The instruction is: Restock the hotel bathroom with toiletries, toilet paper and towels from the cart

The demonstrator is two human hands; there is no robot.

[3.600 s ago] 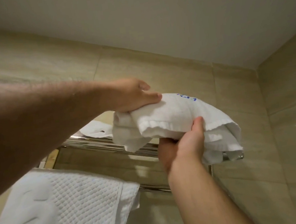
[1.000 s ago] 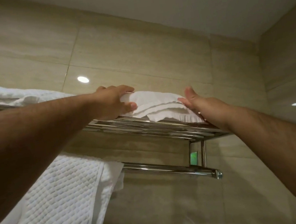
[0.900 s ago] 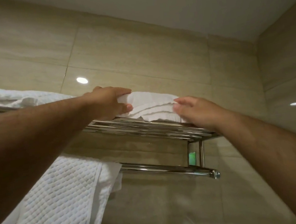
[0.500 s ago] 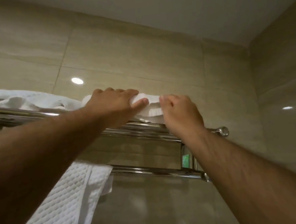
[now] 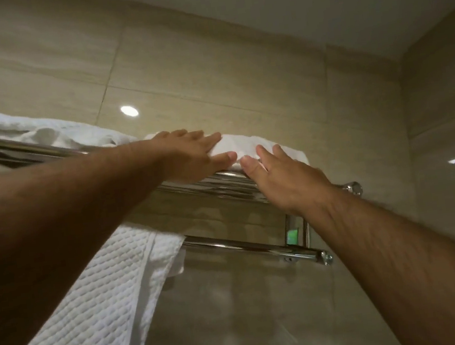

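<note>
Everything here hangs on the chrome rack shelf [image 5: 222, 183] fixed high on the tiled wall [image 5: 207, 73]. On its left part lies a crumpled towel [image 5: 27, 132], white and loose. Under that end, a waffle towel [image 5: 107, 298] drapes from the lower rail [image 5: 244, 245].

Toward the shelf's right half, the left hand [image 5: 189, 155] reaches up with its fingers [image 5: 207, 141] laid straight and flat over the top of the folded towel [image 5: 246, 145], the thumb against its front edge. It presses rather than grips.

The folded towel sits on the shelf's right part. It is white, soft and a little rumpled on top, and its long axis runs along the bars, parallel to the wall. It lies beyond both hands, wall-side.

The right hand [image 5: 285, 177] is spread, its fingers [image 5: 264, 151] straight, tips touching the towel's front edge, palm over the shelf's front bars. The left hand is further onto the towel.

I'd judge the next move is a nudge or pat to square it toward the wall, then letting go.
</note>
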